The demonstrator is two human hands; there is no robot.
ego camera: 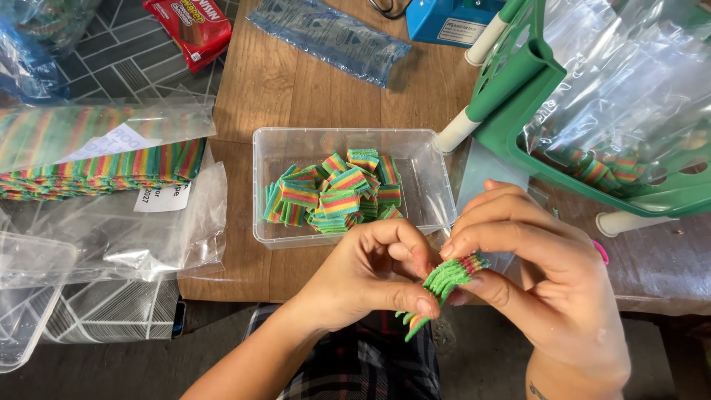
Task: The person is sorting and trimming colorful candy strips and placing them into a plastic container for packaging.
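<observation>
My left hand [370,274] and my right hand [541,281] meet in front of me, below the table's edge, and pinch between them a fanned stack of rainbow sour candy strips [444,280]. The left thumb and forefinger grip its lower end, the right fingers its upper end. Just beyond my hands, on the wooden table [289,89], stands a clear plastic tub [426,170] with several cut rainbow candy pieces [333,196] piled in its left half.
A clear bag of long rainbow candy strips [96,159] lies at the left. A green plastic basket [518,81] lined with a clear bag sits at the right. A blue-tinted bag [329,37], a blue device [452,18], a red packet [194,26] and an empty clear container [29,296] surround these.
</observation>
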